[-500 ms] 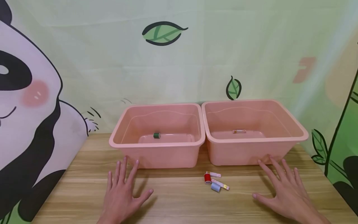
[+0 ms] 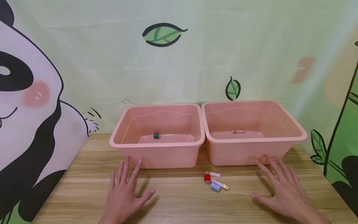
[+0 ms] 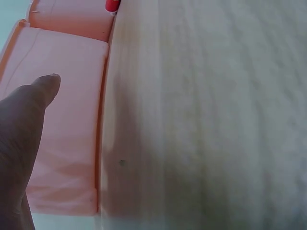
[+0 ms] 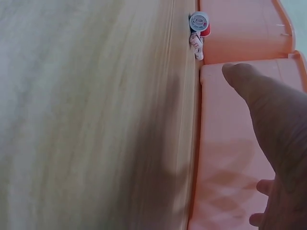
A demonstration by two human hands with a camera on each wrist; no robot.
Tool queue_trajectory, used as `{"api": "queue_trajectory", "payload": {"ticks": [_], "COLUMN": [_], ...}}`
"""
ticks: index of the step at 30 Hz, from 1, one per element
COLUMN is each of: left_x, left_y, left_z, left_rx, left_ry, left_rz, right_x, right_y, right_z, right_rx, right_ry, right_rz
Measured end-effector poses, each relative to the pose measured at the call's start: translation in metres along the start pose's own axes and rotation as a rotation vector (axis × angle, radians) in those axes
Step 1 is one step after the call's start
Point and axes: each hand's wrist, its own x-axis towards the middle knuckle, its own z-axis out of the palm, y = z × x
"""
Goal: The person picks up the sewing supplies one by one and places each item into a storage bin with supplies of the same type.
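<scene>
Desk [image 2: 181, 207]: ran across the lower half in streaked, pale brown wood grain.
Backdrop [image 2: 195, 59]: hung behind, pale green, printed with a panda [image 2: 25, 124] at 9 o'clock, a large leaf [image 2: 162, 35] near 12 and a small leaf [image 2: 233, 88] at 2.
Left tub [image 2: 167, 157]: stood pink at 7 o'clock with a green spool [image 2: 156, 136] on its floor, axis 9 to 3.
Right tub [image 2: 240, 154]: stood beside, pink, with a small pale piece [image 2: 239, 132] inside, also lying 9 to 3.
Head view: alone showed both tub interiors.
Left wrist view: caught only the red spool [image 2: 207, 178] of the loose things, cropped at 11 o'clock.
Right wrist view: showed the hollow, ringed end of the blue spool [image 2: 215, 187], overlapping the red one.
Loose group: lay on the desk at 5 o'clock, between the hands.
Red spool axis: ran roughly 12 to 6.
Blue spool axis: slanted 10 to 4.
Lower strip [image 2: 220, 184]: pointed 10 to 4, pale and patterned.
Upper strip [image 2: 214, 175]: lay nearly 9 to 3.
Left hand [image 2: 123, 194]: spread wide at 7 o'clock, held nothing.
Right hand [image 2: 286, 196]: spread wide at 4 o'clock, held nothing.
Fingertip contact with tubs: could not be told.
</scene>
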Motion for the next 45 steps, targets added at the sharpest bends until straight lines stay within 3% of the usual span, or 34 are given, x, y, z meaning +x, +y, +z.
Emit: {"api": "queue_trajectory", "payload": {"ticks": [8,19,25,31,36,45], "left_x": [0.009,0.012,0.018,0.028,0.036,0.057], "left_y": [-0.005,-0.02,-0.028,-0.037,-0.044,-0.051], "left_z": [-0.007,-0.022,-0.032,-0.038,-0.045,-0.056], "left_rx": [-0.085,-0.178,-0.185,-0.209,-0.259,-0.441], "left_ry": [0.057,0.225,0.253,0.325,0.286,0.173], "left_rz": [-0.011,0.006,-0.003,0.013,-0.038,-0.101], "right_x": [0.012,0.022,0.027,0.032,0.037,0.048], "right_y": [0.001,-0.002,-0.005,-0.011,-0.018,-0.029], "right_z": [-0.007,-0.013,-0.013,-0.011,-0.008,-0.002], "right_rx": [0.053,0.069,0.086,0.131,0.21,0.313], "right_ry": [0.037,0.056,0.055,0.017,-0.048,-0.139], "right_rz": [-0.136,-0.277,-0.307,-0.325,-0.331,-0.328]}}
